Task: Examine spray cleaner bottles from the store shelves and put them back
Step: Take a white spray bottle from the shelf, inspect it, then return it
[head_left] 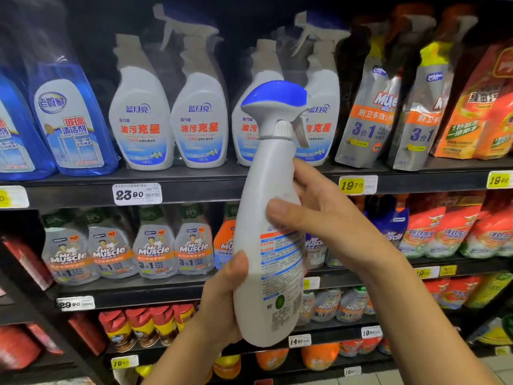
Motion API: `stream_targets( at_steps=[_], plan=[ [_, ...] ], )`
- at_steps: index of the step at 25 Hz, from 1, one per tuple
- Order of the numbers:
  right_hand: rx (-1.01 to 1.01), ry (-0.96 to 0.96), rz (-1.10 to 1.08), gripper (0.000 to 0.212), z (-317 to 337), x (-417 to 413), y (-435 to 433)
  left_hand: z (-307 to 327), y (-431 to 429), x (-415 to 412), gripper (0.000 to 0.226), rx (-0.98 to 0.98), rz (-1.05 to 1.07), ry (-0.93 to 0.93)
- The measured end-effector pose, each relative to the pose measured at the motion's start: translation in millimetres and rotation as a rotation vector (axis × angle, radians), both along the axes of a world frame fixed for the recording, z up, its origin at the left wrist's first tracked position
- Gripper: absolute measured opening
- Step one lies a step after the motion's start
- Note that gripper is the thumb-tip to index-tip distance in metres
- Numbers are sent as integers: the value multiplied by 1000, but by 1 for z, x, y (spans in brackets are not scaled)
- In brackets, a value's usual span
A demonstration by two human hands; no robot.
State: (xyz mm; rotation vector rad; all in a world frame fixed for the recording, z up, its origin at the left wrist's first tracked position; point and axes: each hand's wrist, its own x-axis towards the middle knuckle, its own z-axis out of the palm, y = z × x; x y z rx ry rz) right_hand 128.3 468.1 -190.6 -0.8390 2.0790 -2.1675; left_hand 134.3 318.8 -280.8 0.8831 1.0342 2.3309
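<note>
Spray bottle (268,245): white, blue-topped, upright before shelves. Left hand (222,304) grips its base, thumb in front; right hand (313,215) clasps mid-body, thumb across label.

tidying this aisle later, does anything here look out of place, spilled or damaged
Nothing looks spilled or damaged. Only the white plastic spray bottle with a blue trigger head is off the dark shelves: the left hand grips its base and the right hand its middle, back label toward the camera.
</note>
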Motion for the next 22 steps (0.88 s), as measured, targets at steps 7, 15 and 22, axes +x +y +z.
stream_targets(
  at_steps=[7, 15, 22],
  plan=[
    [-156, -60, -269, 38, 1, -7, -9, 10, 19, -1, 115, -455, 512, 127],
    [-610, -150, 326, 52, -5, -26, 13, 23, -10, -20, 65, -402, 133, 151],
    [-313, -14, -219, 38, 17, -24, 16, 43, 12, -15, 54, -201, 552, 132]
  ],
)
